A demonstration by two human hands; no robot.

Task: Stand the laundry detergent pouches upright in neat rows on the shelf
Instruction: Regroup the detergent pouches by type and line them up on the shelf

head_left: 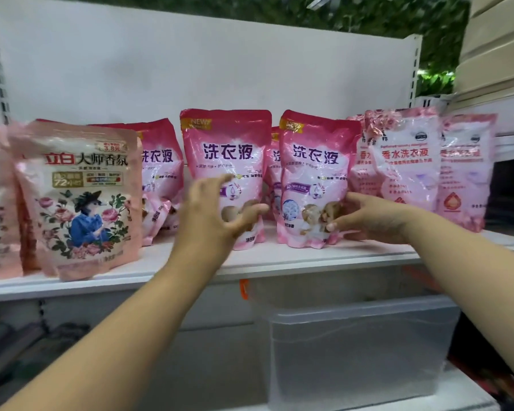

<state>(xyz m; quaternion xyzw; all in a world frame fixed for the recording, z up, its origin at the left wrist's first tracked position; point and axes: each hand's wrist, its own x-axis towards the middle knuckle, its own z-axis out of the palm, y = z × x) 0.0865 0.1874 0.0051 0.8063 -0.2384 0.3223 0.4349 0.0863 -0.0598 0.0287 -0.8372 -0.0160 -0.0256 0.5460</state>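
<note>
Clear plastic marks the bin point(359, 345) nearest, under the white shelf point(190, 266). Above it, the left hand point(217, 215) hovers with fingers spread before the middle pink pouch point(227, 173), seemingly not gripping. The right hand point(365, 218) grips the neighbouring pouch point(315, 179) low at its side. Squaring the front row seems underway; next, nudge both level with the leaning pouches point(161, 173) behind.

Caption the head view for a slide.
Two hands, left and right, reach at two upright pink pouches on a white shelf.
</note>
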